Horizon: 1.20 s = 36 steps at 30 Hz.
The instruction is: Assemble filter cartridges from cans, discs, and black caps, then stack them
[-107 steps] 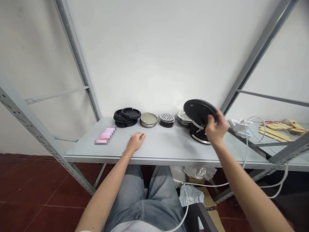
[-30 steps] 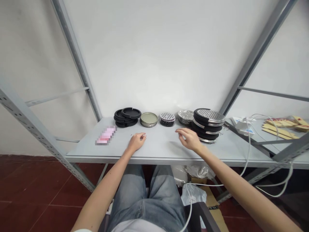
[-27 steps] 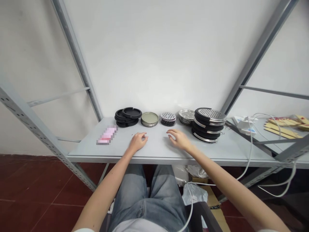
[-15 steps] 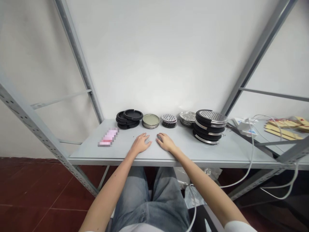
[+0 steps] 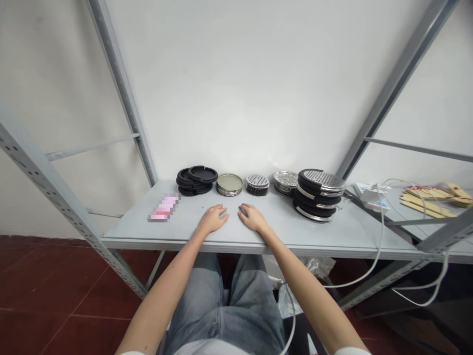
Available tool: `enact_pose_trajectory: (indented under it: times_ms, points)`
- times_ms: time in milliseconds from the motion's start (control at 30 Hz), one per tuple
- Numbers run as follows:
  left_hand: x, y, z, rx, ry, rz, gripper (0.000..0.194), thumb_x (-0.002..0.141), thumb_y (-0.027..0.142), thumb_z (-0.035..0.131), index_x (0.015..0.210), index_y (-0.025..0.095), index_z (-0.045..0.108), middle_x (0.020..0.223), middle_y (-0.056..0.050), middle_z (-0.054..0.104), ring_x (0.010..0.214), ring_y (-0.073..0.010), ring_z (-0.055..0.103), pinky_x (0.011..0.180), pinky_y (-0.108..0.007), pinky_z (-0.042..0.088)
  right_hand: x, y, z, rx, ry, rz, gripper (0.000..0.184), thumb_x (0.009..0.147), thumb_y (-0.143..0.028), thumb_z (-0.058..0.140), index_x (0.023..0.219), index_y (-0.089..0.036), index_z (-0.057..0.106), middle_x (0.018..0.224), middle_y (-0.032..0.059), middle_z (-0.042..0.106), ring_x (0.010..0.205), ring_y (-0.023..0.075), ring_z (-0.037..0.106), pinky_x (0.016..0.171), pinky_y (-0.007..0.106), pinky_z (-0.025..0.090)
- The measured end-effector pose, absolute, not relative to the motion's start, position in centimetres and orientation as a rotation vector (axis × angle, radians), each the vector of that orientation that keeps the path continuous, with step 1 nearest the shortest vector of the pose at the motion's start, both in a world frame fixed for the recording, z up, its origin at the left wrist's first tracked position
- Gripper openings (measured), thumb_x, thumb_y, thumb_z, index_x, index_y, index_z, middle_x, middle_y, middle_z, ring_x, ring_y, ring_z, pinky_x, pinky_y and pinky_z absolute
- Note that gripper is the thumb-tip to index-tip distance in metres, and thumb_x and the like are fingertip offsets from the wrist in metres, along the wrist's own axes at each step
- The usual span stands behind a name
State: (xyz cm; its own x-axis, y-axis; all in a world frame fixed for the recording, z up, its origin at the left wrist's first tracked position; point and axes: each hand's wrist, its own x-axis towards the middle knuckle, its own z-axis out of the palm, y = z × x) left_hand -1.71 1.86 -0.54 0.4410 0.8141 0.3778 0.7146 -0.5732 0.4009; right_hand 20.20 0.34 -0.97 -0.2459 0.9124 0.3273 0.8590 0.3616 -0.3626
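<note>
My left hand point(image 5: 213, 219) and my right hand point(image 5: 251, 217) lie palm down side by side on the grey shelf board point(image 5: 332, 231), fingers stretched out, holding nothing. Behind them runs a row of round parts: a stack of black rings point(image 5: 195, 179), a flat metal lid point(image 5: 229, 184), a small perforated disc on a dark base point(image 5: 257, 183), a stack of perforated metal discs point(image 5: 284, 181) and a taller stack of black-and-metal round units point(image 5: 318, 194) at the right.
A pink blurred object point(image 5: 163, 207) lies on the board left of my hands. Slanted grey frame struts rise at left point(image 5: 121, 98) and right point(image 5: 391, 84). White cables point(image 5: 377, 236), a white box point(image 5: 365, 192) and yellow strips point(image 5: 428, 202) lie at the right. Tiled red floor below.
My right hand let go of a black round unit, now on the right stack, and drew leftward along the board to rest beside my left hand, whose fingers flattened.
</note>
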Motion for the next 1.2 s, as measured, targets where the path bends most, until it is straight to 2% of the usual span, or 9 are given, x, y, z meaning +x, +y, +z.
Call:
enact_pose_trajectory:
  times_ms: [200,600,800,933,1100,1200]
  points:
    - [-1.6,1.5,0.0,2.488,1.314,0.828,0.046,0.098,0.042,0.038,0.118,0.015,0.068,0.132,-0.014,0.06,0.128,-0.0259,0.052,0.111,-0.038,0.036,20.2,0.4,-1.0,-1.531,-2.146,0.149,0.037,0.094,-0.031,0.045,0.122,-0.014,0.061,0.133,0.0137,0.058,0.123,0.0234,0.052,0.105,0.033,0.037]
    - [-1.4,1.4,0.3,2.581,1.364,0.757,0.047,0.1,0.038,0.033,0.119,0.011,0.067,0.131,-0.015,0.061,0.128,-0.0244,0.052,0.111,-0.036,0.036,20.3,0.5,-0.9,-1.544,-2.081,0.199,0.034,0.093,-0.028,0.046,0.118,-0.017,0.066,0.13,0.0115,0.061,0.122,0.0216,0.054,0.104,0.029,0.037]
    - [-1.3,1.6,0.4,2.69,1.329,0.686,0.043,0.1,0.034,0.034,0.117,0.012,0.067,0.131,-0.014,0.061,0.127,-0.024,0.053,0.111,-0.037,0.036,20.3,0.7,-1.0,-1.558,-2.045,0.201,0.033,0.091,-0.027,0.048,0.117,-0.017,0.067,0.129,0.0101,0.062,0.12,0.0207,0.056,0.104,0.028,0.037]
    - [-1.3,2.2,0.6,2.708,1.322,0.628,0.043,0.1,0.035,0.033,0.113,0.013,0.068,0.133,-0.015,0.059,0.127,-0.0268,0.052,0.111,-0.042,0.037,20.3,0.8,-1.0,-1.568,-2.034,0.186,0.033,0.09,-0.024,0.049,0.115,-0.019,0.068,0.127,0.0093,0.063,0.119,0.0205,0.057,0.103,0.028,0.039]
    - [-0.3,4.5,2.4,2.735,1.454,0.753,0.039,0.093,0.034,0.05,0.121,0.01,0.063,0.137,-0.018,0.053,0.129,-0.0307,0.048,0.109,-0.044,0.037,20.3,0.9,-1.1,-1.551,-2.038,0.175,0.032,0.089,-0.023,0.049,0.113,-0.018,0.07,0.126,0.009,0.064,0.117,0.0205,0.057,0.102,0.027,0.039]
    - [0.7,6.6,3.7,2.814,1.41,0.872,0.033,0.092,0.024,0.049,0.12,0.013,0.063,0.124,-0.014,0.063,0.119,-0.0266,0.054,0.104,-0.04,0.042,20.3,1.0,-1.1,-1.54,-2.025,0.178,0.032,0.087,-0.022,0.05,0.112,-0.018,0.07,0.124,0.0081,0.065,0.116,0.0203,0.058,0.102,0.027,0.039]
